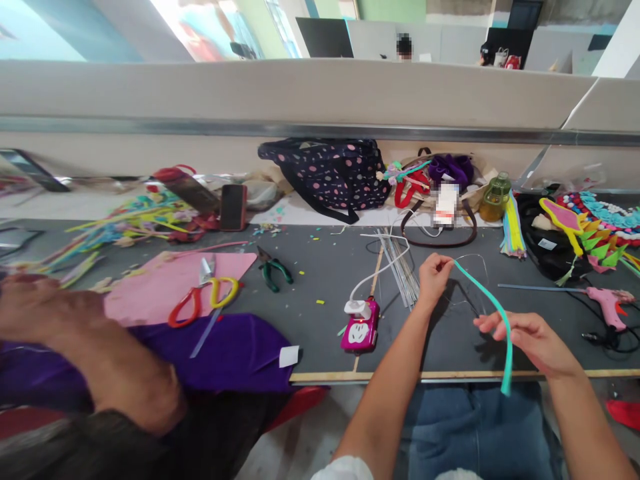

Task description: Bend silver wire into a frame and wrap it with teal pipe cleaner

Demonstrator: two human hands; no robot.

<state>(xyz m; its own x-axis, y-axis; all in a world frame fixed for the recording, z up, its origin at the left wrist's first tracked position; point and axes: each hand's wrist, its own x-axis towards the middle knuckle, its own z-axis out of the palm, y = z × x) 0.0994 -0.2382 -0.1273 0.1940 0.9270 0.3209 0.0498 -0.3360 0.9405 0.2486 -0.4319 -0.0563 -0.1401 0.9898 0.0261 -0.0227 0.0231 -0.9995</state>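
My left hand [435, 277] is closed in a pinch on the upper end of a thin turquoise strip [483, 287], just above the table. The strip curves down to the right, and its wider loose end hangs over the table's front edge. My right hand [543, 343] has its fingers apart and stretched toward the left; the strip passes across them, and no firm grip shows. A thin wire loop [486, 267] lies behind the strip. Left of my left hand is a bundle of straight metal wires [401, 273].
A magenta power bank [361, 327] with a white plug and cable sits left of my forearm. A pink glue gun [607, 303] lies right. Scissors [203, 293], pliers [273, 267] and purple cloth [235, 353] lie near another person's arm [100, 347]. Bags [335, 173] stand behind.
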